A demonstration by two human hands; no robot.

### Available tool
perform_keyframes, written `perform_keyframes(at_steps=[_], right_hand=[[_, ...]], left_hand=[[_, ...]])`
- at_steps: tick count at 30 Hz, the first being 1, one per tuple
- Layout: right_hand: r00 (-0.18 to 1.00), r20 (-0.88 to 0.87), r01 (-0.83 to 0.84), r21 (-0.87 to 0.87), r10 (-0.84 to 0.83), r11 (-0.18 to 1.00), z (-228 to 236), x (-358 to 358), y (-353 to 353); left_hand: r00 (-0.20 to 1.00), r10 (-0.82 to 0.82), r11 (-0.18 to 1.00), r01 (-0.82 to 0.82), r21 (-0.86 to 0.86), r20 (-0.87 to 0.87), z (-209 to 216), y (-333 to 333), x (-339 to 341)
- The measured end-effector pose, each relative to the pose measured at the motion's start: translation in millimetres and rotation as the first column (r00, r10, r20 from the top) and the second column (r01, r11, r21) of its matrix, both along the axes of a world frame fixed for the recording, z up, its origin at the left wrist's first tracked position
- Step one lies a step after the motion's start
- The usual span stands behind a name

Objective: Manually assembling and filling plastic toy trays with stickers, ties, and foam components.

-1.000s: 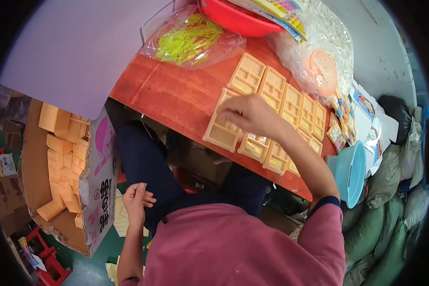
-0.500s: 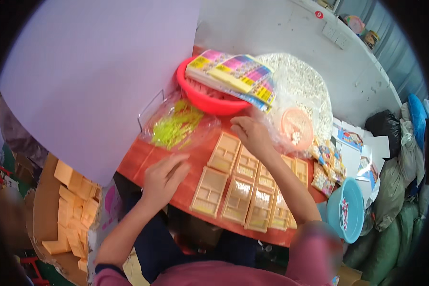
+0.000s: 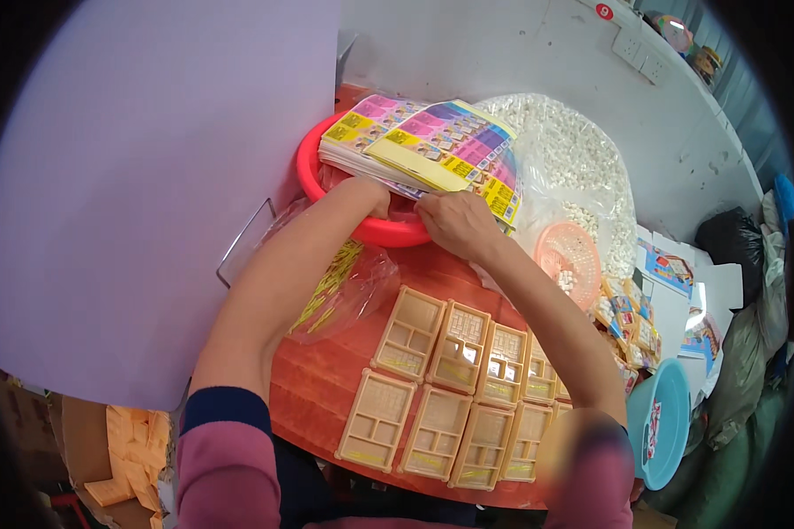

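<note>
A red basin point(image 3: 306, 167) at the back of the table holds a stack of colourful printed sheets point(image 3: 437, 132). My left hand point(image 3: 372, 196) reaches into the basin beneath the sheets' near edge, its fingers hidden. By the basin's near right rim, my right hand point(image 3: 454, 222) has its fingers curled close together at the lower edge of the sheets. What they grip, if anything, is hidden. Under my left forearm lies a clear plastic bag point(image 3: 362, 291) with thin yellow-green sticks point(image 3: 333, 280). Two rows of tan compartment trays point(image 3: 377, 418) lie nearer me, some with yellow-green pieces inside.
A large clear bag of small white pieces point(image 3: 582, 150) stands behind a peach basket point(image 3: 563, 231). To the right are small packets point(image 3: 628, 317) and a light-blue basin point(image 3: 672, 423). A lilac panel point(image 3: 150, 194) borders the left; a carton of orange pieces point(image 3: 132, 454) sits below.
Both hands have moved to the red basin. My left hand came from above the table's front left and went in under the sheets; my right hand shifted slightly to the rim.
</note>
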State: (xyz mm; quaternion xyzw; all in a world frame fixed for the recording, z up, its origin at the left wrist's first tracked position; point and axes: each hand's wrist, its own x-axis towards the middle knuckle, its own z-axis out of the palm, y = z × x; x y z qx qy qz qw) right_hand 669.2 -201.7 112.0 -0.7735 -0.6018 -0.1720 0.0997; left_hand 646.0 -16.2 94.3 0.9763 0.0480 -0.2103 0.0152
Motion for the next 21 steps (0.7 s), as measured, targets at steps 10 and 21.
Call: perform_keyframes(at_steps=[10, 21], right_hand=[[0.997, -0.004, -0.069, 0.232, 0.072, 0.97, -27.6, 7.0, 2.6], [0.977, -0.176, -0.089, 0.179, 0.12, 0.98, -19.7, 8.6, 2.6]], left_hand=[[0.968, 0.156, 0.913, -0.067, -0.402, 0.195, -60.3, 17.2, 30.4], [0.791, -0.15, 0.941, 0.298, -0.16, 0.594, 30.1, 40.3, -24.2]])
